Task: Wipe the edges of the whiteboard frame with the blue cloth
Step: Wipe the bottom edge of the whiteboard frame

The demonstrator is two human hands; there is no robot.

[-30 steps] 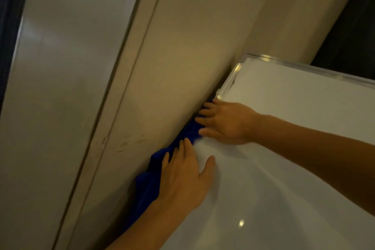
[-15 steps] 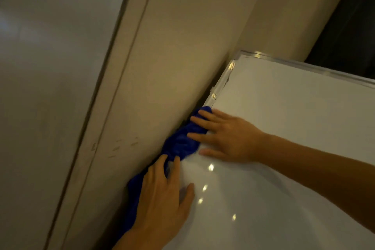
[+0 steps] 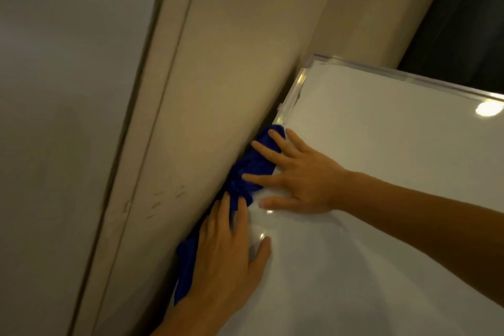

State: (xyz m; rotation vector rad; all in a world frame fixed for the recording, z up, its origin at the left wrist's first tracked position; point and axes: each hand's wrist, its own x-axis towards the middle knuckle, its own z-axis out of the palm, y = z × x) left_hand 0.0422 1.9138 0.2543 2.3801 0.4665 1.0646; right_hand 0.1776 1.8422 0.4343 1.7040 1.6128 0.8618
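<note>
Pressed flat with fingers spread, left hand (image 3: 226,256), palm down on the lower stretch of the crumpled blue cloth (image 3: 246,172), thumb out on the glossy white whiteboard (image 3: 381,150). Not gripping, just pushing down. Also splayed flat, right hand (image 3: 302,174), higher along the same board edge, fingertips on the upper part of the cloth, thumb and palm resting on the white surface itself.

Bunched into the narrow gap between the whiteboard's left edge and the beige wall panel (image 3: 218,90), running lengthwise along that edge. Middle of the cloth hidden under both hands; lower tail poking out beside the left wrist. Frame beneath the cloth covered, cannot be made out there.

Visible above the cloth only: shiny silver metal frame (image 3: 296,90), up to the top corner and along the top edge. Right side and bottom of the whiteboard cut off. Both forearms cut by the picture's border. Bright light glare on the board near the upper right edge. Dark area beyond the board's top, too dim to read.
</note>
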